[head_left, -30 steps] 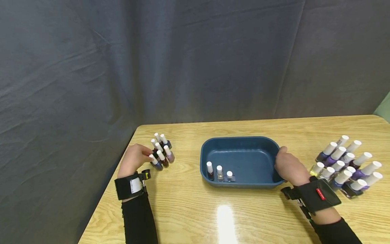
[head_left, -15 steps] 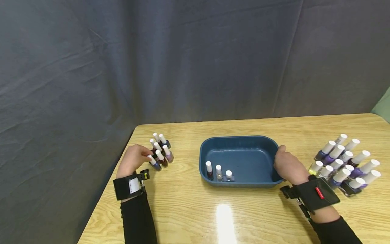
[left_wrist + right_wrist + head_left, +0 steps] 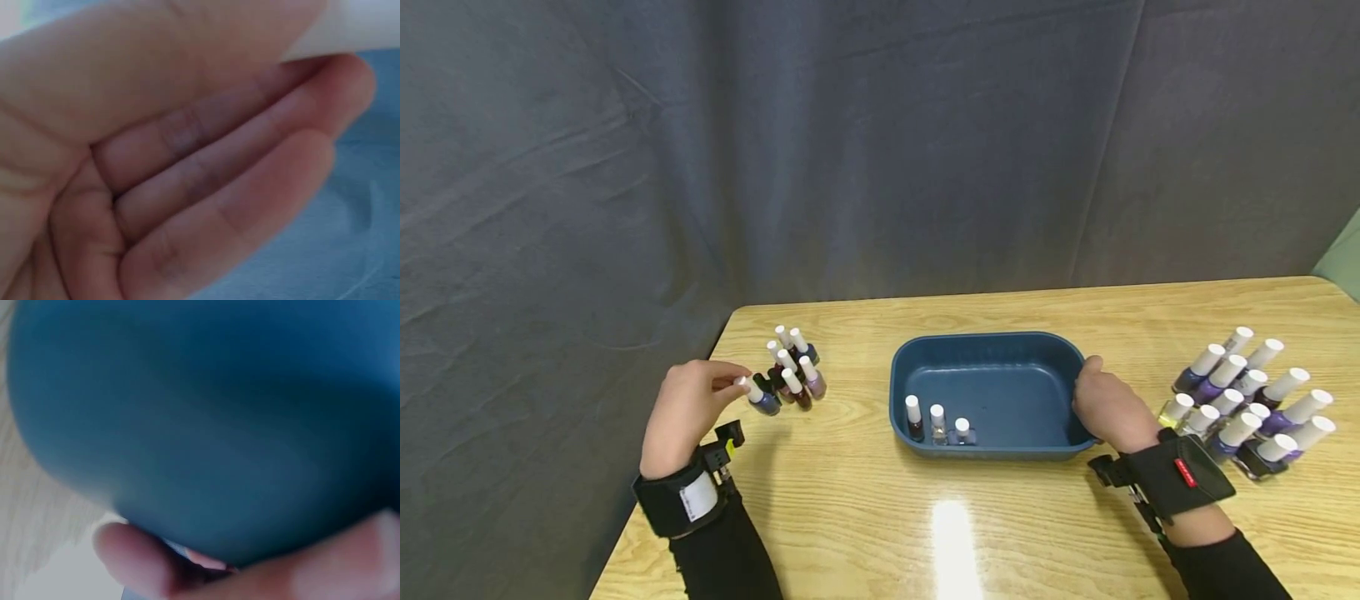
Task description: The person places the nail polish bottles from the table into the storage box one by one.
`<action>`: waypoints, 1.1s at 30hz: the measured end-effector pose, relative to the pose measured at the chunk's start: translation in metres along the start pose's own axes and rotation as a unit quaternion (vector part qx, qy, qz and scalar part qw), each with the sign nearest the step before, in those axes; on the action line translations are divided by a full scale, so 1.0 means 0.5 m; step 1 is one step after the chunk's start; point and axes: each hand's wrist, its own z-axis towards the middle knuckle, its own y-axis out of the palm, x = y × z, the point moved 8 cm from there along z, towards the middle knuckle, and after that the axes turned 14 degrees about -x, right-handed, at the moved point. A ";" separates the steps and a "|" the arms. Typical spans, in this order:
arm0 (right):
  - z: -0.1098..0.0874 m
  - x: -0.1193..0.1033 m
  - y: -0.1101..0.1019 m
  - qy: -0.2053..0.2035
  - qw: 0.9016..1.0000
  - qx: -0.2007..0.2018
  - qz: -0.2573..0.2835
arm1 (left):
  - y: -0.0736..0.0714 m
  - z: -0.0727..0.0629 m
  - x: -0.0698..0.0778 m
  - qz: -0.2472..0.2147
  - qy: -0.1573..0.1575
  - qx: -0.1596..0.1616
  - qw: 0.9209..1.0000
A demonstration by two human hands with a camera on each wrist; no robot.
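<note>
At the table's left side, my left hand (image 3: 694, 408) pinches the white cap of a dark blue nail polish bottle (image 3: 764, 403), which tilts beside a cluster of other polish bottles (image 3: 793, 367). In the left wrist view the thumb presses against the white cap (image 3: 356, 25), the other fingers lying bent under it. My right hand (image 3: 1112, 408) grips the right end of a blue plastic tub (image 3: 992, 454); the right wrist view shows fingers (image 3: 134, 556) at the tub's curved wall. Inside the tub, a dark red bottle (image 3: 914, 419), a clear one (image 3: 938, 425) and a pale one (image 3: 962, 432) stand at the front left.
A larger group of nail polish bottles (image 3: 1247, 408), purple, blue, yellow and dark, stands on the right, close to my right wrist. A grey cloth (image 3: 925, 150) hangs behind the wooden table (image 3: 850, 508), whose left edge runs beneath my left forearm.
My left hand has drawn the dark blue bottle out to the left, away from its cluster. The right hand keeps its grip on the tub.
</note>
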 end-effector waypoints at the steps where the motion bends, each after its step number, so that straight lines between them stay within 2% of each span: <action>1: 0.000 0.000 0.000 0.001 1.000 -0.001 -0.001 | -0.007 -0.006 0.007 0.005 0.007 0.013 1.000; 6: 0.000 -0.001 0.000 -0.002 1.000 0.001 -0.004 | -0.029 -0.020 0.036 0.009 0.037 0.075 0.996; 11: -0.001 0.001 -0.001 0.001 1.000 0.001 0.002 | -0.038 -0.017 0.074 -0.019 0.097 0.135 0.986; 14: 0.000 0.001 0.000 0.003 1.000 0.000 0.002 | -0.035 -0.007 0.097 -0.042 0.128 0.158 0.978; 21: 0.000 0.001 0.002 0.002 1.000 -0.002 0.001 | -0.007 0.030 0.152 -0.100 0.165 0.197 0.961; 25: 0.000 0.002 0.001 0.007 1.000 -0.006 0.003 | 0.026 0.054 0.192 -0.100 0.204 0.189 0.956; 31: -0.001 -0.001 -0.002 -0.007 1.000 0.013 -0.003 | 0.089 0.093 0.232 -0.048 0.238 0.126 0.962; 33: -0.002 -0.004 -0.003 -0.014 1.000 0.019 -0.008 | 0.104 0.099 0.239 -0.041 0.249 0.113 0.961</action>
